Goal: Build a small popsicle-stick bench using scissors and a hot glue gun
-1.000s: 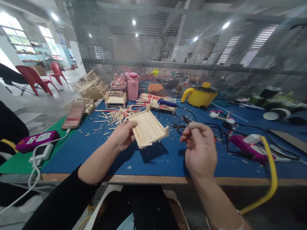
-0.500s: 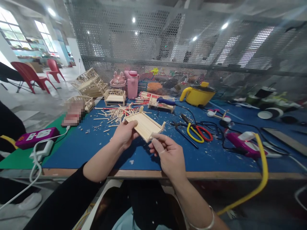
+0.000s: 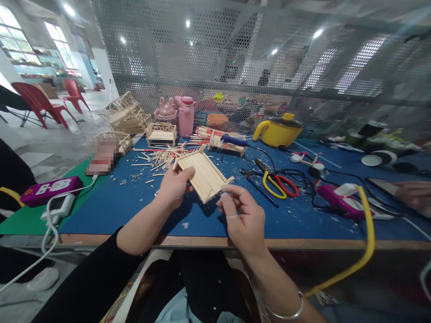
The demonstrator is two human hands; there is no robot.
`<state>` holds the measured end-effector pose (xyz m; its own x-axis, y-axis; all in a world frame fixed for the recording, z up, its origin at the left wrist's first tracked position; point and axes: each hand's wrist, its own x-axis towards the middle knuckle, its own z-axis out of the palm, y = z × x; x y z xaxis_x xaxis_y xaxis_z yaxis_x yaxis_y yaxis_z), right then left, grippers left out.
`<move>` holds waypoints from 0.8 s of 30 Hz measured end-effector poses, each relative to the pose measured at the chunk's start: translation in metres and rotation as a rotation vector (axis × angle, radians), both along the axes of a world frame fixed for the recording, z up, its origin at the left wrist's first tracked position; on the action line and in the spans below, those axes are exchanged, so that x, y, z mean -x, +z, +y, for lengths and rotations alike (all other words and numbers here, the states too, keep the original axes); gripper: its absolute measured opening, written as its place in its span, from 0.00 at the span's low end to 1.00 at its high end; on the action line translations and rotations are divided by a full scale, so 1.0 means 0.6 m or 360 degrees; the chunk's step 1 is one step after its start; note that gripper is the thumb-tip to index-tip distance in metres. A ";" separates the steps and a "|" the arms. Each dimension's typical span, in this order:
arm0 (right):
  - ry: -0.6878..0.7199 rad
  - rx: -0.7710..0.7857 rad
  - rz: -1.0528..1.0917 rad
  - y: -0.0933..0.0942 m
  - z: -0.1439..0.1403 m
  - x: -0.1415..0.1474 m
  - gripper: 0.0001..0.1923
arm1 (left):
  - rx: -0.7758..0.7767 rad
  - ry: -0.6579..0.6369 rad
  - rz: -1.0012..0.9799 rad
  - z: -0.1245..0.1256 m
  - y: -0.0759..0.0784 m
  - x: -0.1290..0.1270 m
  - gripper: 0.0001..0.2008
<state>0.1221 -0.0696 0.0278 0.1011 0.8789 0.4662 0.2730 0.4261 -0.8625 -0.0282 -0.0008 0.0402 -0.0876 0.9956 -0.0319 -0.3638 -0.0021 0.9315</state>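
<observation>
From here, the left hand (image 3: 174, 186) grips the stick panel (image 3: 203, 175) above the table (image 3: 111, 215), its long axis slanting far-left to near-right. The right hand (image 3: 247, 220) has slipped rightward from the near corner; whether its curled fingers hold anything, I can't tell. Another person's hand (image 3: 416, 195) has appeared far right.
</observation>
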 end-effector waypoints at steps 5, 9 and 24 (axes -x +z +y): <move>-0.0247 -0.0312 0.0081 0.037 0.015 -0.059 0.07 | 0.0050 -0.0441 0.0287 0.003 0.023 0.027 0.15; -0.0056 -0.0226 -0.0201 0.085 0.076 -0.101 0.10 | 0.0247 -0.1204 0.0831 0.009 0.050 0.034 0.12; 0.0932 0.0136 -0.1257 0.085 0.190 -0.045 0.11 | 0.0141 -0.1245 0.1188 0.034 0.014 0.010 0.11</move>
<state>0.1490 0.0442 0.0786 -0.6735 0.7247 0.1454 0.5494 0.6225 -0.5574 -0.0341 0.0196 0.0483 0.5436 0.7807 -0.3082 0.4234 0.0620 0.9038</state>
